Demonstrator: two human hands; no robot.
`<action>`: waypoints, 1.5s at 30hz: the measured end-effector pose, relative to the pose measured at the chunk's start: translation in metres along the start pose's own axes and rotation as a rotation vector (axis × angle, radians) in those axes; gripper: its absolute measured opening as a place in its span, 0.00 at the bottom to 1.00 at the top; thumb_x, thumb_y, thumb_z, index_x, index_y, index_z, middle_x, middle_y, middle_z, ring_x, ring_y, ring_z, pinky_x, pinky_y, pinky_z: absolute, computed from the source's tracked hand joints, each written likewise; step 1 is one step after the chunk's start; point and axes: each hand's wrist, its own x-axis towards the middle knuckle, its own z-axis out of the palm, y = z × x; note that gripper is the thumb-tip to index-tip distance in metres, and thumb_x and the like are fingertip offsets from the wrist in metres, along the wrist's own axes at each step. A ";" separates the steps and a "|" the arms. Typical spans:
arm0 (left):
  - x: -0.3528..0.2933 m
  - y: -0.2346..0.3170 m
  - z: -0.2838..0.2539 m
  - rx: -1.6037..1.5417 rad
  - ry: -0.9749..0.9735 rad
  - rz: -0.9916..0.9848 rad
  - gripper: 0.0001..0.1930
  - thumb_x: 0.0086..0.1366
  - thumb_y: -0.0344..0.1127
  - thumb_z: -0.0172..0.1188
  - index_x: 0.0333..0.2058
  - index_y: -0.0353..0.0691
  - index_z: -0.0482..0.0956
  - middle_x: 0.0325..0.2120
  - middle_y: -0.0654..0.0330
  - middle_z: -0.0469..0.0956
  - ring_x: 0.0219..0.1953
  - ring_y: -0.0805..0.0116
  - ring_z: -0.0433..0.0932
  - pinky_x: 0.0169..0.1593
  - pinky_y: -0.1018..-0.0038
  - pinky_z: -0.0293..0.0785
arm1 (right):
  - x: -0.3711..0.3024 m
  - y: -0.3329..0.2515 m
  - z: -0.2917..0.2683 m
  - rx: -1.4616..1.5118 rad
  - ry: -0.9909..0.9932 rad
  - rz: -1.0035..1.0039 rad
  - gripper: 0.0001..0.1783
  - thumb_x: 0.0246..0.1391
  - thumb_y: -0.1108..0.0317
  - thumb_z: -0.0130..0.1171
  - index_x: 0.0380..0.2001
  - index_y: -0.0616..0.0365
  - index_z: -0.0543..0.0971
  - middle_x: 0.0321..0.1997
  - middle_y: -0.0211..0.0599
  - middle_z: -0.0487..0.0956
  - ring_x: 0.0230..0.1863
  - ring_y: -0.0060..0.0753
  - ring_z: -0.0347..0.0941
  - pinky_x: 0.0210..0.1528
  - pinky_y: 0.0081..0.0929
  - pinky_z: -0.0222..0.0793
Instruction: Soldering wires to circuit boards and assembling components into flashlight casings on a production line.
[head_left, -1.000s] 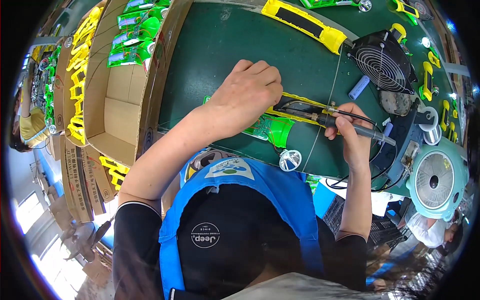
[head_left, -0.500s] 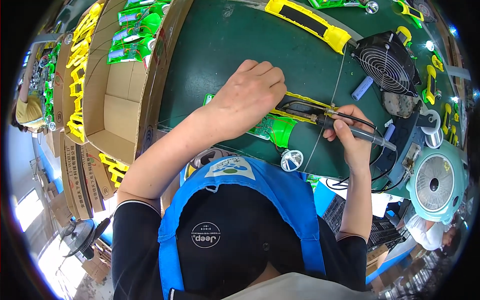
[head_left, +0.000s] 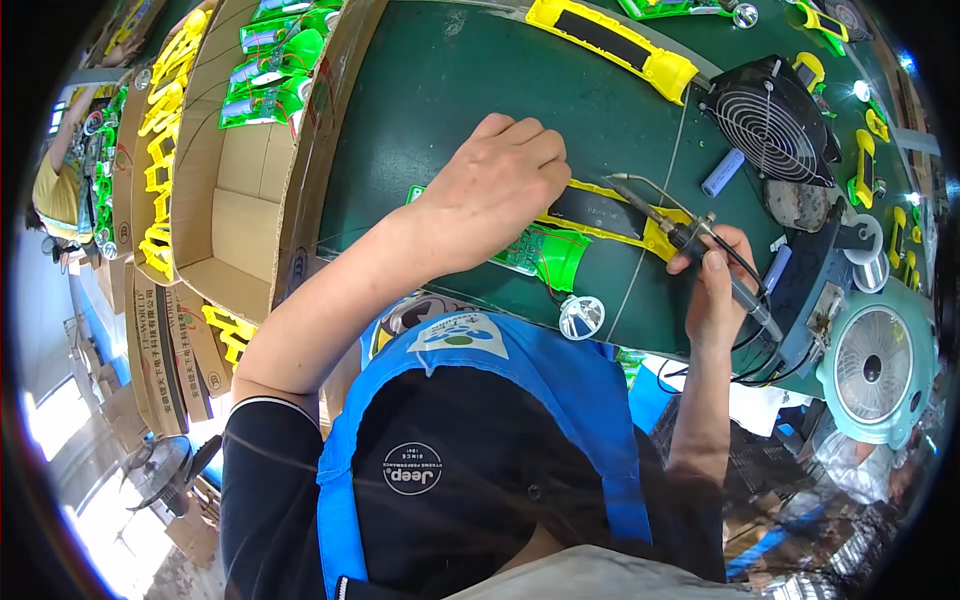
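Note:
My right hand [head_left: 722, 290] grips a soldering iron [head_left: 684, 238], with a thin curved metal tube fixed along it. The iron's tip points up and left, above a yellow lamp housing [head_left: 656, 240] with a black panel. My left hand [head_left: 500, 185] is closed over the left end of that housing; its fingertips are hidden, so what they pinch cannot be seen. Beside the housing, nearer me, lies a green casing [head_left: 562, 262] with a circuit board and red wires. A round silver reflector [head_left: 581, 318] is joined to it.
An open cardboard box [head_left: 235, 240] at left holds green casings with batteries. Another yellow housing [head_left: 610, 50] lies at the back. At right are a black fan [head_left: 770, 125], a blue battery [head_left: 723, 172], a solder spool [head_left: 868, 262] and a turquoise fan [head_left: 870, 370].
The soldering iron has lifted and swung away from the yellow housing, its tip now higher, and my right hand has shifted slightly right and down. My left hand has hardly moved.

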 end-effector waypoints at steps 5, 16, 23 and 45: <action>0.003 0.001 0.000 -0.001 -0.043 -0.035 0.03 0.51 0.27 0.58 0.26 0.38 0.73 0.31 0.60 0.72 0.38 0.62 0.71 0.46 0.67 0.64 | -0.004 0.008 0.003 0.023 0.016 -0.024 0.17 0.55 0.63 0.58 0.41 0.65 0.69 0.32 0.45 0.78 0.32 0.31 0.77 0.40 0.27 0.72; 0.004 0.000 -0.003 -0.093 -0.044 -0.074 0.02 0.53 0.27 0.60 0.27 0.39 0.76 0.32 0.61 0.72 0.38 0.62 0.72 0.46 0.67 0.65 | -0.005 0.004 -0.002 0.020 0.024 -0.054 0.16 0.56 0.63 0.58 0.41 0.65 0.70 0.30 0.43 0.79 0.31 0.30 0.77 0.42 0.25 0.70; 0.002 0.027 -0.017 -0.197 0.050 -0.063 0.04 0.49 0.29 0.64 0.25 0.43 0.77 0.33 0.63 0.70 0.38 0.63 0.70 0.45 0.67 0.63 | -0.002 0.000 -0.003 -0.003 0.097 -0.259 0.19 0.56 0.61 0.58 0.41 0.65 0.69 0.35 0.44 0.78 0.36 0.31 0.77 0.46 0.28 0.68; 0.000 0.052 0.024 -0.041 0.229 -0.217 0.05 0.49 0.27 0.63 0.26 0.42 0.77 0.25 0.61 0.75 0.34 0.61 0.75 0.42 0.67 0.67 | -0.009 0.022 0.057 0.392 0.087 -0.171 0.15 0.63 0.62 0.50 0.46 0.61 0.64 0.42 0.46 0.75 0.47 0.35 0.72 0.57 0.36 0.63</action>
